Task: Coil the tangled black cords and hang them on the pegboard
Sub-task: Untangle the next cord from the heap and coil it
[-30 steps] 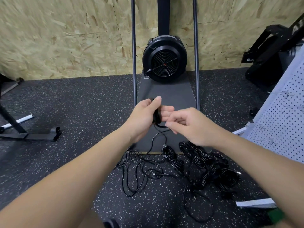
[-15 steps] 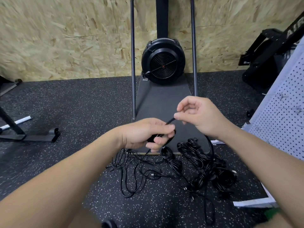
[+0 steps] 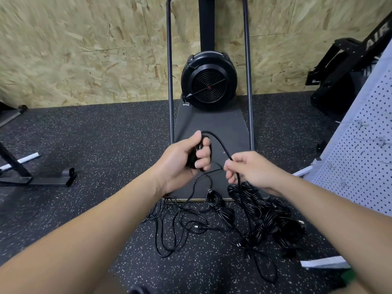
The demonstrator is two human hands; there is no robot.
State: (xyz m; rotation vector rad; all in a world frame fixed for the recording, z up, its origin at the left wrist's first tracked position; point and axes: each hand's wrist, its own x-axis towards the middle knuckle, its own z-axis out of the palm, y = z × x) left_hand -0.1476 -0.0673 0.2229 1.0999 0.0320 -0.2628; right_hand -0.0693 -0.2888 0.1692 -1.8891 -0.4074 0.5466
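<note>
Since half a second ago the left hand (image 3: pixel 186 154) has risen toward 12 o'clock with its small bundle, while the right hand (image 3: pixel 248 169) has dropped toward 5 o'clock, so the two now sit nearly level. Left fingers are curled tight round a small coil of black cord (image 3: pixel 194 155), thumb up; the coil's long axis stands roughly upright, from 12 to 6 o'clock. From its top a strand (image 3: pixel 220 145) arches over toward 4 o'clock into the right hand, whose thumb and fingers pinch it, and then falls toward 6 o'clock into the tangled cords (image 3: pixel 254 217) on the speckled floor (image 3: pixel 95 145). That heap sprawls from 9 to 3 o'clock below both hands, thick bundles at the right, loose thin loops at the left. A white pegboard (image 3: pixel 364 158) leans at 3 o'clock. At 12 o'clock a black fan housing (image 3: pixel 209 80) stands on a dark platform (image 3: pixel 212 122) before the chipboard wall (image 3: pixel 84 49).
</note>
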